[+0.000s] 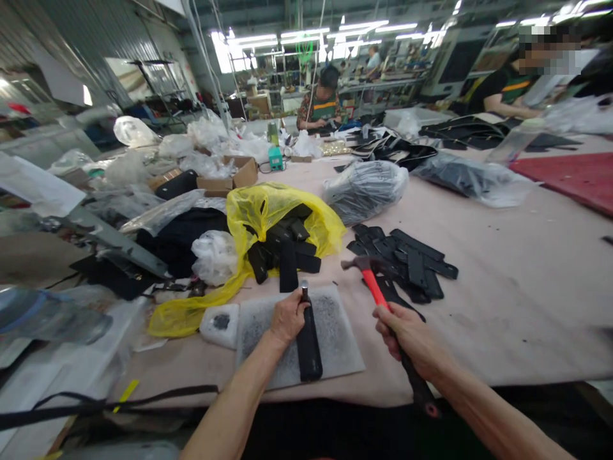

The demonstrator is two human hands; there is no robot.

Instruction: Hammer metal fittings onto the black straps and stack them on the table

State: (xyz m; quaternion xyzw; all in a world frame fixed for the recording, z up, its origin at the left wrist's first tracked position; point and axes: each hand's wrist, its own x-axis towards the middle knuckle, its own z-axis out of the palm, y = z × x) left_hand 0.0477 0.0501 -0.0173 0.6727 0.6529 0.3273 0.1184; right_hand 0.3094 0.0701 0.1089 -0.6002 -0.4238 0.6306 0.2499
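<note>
My left hand is closed around a small metal punch, held upright at the far end of a black strap piece. That strap piece lies on a white cutting board covered in dark marks. To the right, my right hand grips a claw hammer with a red shaft and black handle, its head raised beside the board. Behind the hammer lies a pile of similar black pieces. A yellow plastic bag past the board spills more black pieces.
A white block with a dark patch sits left of the board. Clear bags, a cardboard box and a teal device stand farther back. A red board lies at right. Two co-workers sit across the table.
</note>
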